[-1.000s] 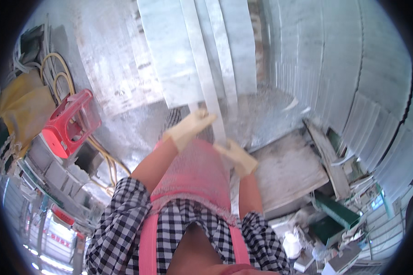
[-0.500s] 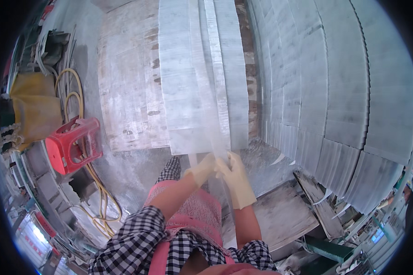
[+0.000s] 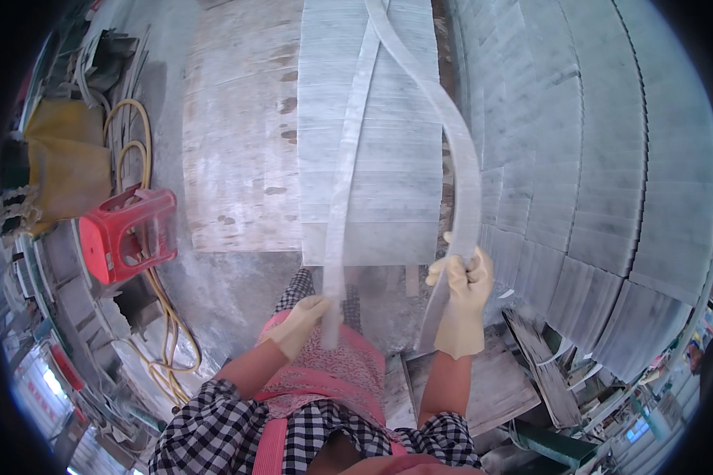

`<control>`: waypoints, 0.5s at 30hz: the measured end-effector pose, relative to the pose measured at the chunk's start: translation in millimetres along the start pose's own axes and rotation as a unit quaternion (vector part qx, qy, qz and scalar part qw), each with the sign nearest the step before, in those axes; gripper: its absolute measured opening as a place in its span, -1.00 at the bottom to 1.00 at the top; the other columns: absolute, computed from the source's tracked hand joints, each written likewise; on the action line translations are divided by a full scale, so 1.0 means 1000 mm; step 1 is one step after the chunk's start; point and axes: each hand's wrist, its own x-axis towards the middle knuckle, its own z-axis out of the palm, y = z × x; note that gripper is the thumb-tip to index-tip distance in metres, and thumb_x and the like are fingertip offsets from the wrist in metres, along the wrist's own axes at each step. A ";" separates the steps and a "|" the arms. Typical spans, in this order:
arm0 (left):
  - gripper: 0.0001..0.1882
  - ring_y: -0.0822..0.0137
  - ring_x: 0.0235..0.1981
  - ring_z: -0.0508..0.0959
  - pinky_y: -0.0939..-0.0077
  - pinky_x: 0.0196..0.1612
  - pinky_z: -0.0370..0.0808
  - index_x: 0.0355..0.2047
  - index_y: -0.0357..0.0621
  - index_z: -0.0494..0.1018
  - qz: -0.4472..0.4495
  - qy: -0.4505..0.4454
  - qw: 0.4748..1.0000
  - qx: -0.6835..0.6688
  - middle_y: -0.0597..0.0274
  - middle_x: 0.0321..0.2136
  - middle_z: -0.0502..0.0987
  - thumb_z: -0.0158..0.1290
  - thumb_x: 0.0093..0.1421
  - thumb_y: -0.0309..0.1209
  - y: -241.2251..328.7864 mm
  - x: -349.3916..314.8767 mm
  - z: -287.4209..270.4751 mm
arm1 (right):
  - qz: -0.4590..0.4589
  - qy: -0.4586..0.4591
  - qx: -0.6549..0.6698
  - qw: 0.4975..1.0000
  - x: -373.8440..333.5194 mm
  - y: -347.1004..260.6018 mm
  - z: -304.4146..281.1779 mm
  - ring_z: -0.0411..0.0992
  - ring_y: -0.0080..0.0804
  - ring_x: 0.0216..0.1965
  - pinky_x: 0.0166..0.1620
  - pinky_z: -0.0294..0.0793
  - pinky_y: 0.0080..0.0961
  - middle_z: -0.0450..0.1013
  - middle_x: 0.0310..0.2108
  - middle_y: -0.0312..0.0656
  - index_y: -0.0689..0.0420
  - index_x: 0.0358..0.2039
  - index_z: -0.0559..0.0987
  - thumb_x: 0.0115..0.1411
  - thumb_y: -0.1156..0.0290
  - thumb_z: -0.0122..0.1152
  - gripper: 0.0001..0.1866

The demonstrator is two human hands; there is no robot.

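Observation:
My left hand (image 3: pixel 299 326), in a cream glove, is closed on the near end of a long whitish strip (image 3: pixel 347 182). That strip runs away from me over a row of thin pale grey-white sheets (image 3: pixel 400 166). Farther right, my gloved right hand (image 3: pixel 466 299) grips a second whitish strip (image 3: pixel 457 146), which bows out past the row's right edge, its loose end hanging below the hand. Toward the far end of the row the two strips meet and cross. Both hands are on the near side of the row, above my pink apron (image 3: pixel 348 368) and the floor.
Left of the row lies a worn wooden board (image 3: pixel 242 150). A red plastic stool (image 3: pixel 107 247) rests on its side by yellow hoses (image 3: pixel 166 332) and a yellow cloth (image 3: pixel 67 162). Tall stacks of pale sheets (image 3: pixel 602 174) fill the right side. Loose boards (image 3: pixel 491 380) lie near right.
My hands have moved apart, the left one to the left and the right one to the right. The strips, close together before, now spread wide at their near ends.

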 end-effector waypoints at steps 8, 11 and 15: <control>-0.64 0.34 -0.19 0.62 0.42 -0.01 0.54 -0.01 -0.30 0.49 -0.058 0.030 0.998 -0.013 0.14 -0.22 0.63 -0.08 0.46 -0.23 -0.038 -0.029 -0.039 | -0.126 0.133 0.009 0.983 -0.003 -0.011 -0.032 0.49 -0.41 -0.63 -0.52 0.53 -0.51 0.54 -0.56 -0.10 0.45 0.06 0.44 0.24 0.23 0.32 -0.43; -0.66 0.29 -0.20 0.64 0.37 -0.02 0.56 -0.05 -0.28 0.47 -0.049 0.014 0.998 -0.030 0.10 -0.24 0.64 -0.10 0.46 -0.23 -0.052 -0.029 -0.044 | -0.135 0.128 0.014 0.982 -0.015 -0.019 -0.039 0.45 -0.45 -0.65 -0.53 0.48 -0.56 0.52 -0.60 -0.14 0.47 0.06 0.43 0.21 0.19 0.35 -0.38; -0.65 0.29 -0.20 0.64 0.38 -0.04 0.56 -0.06 -0.27 0.48 -0.056 0.002 0.995 -0.082 0.10 -0.26 0.65 -0.10 0.46 -0.22 -0.063 -0.030 -0.053 | -0.024 0.098 0.004 0.995 -0.041 0.003 -0.043 0.44 -0.50 -0.65 -0.53 0.42 -0.60 0.52 -0.59 -0.17 0.38 0.06 0.47 0.22 0.23 0.32 -0.46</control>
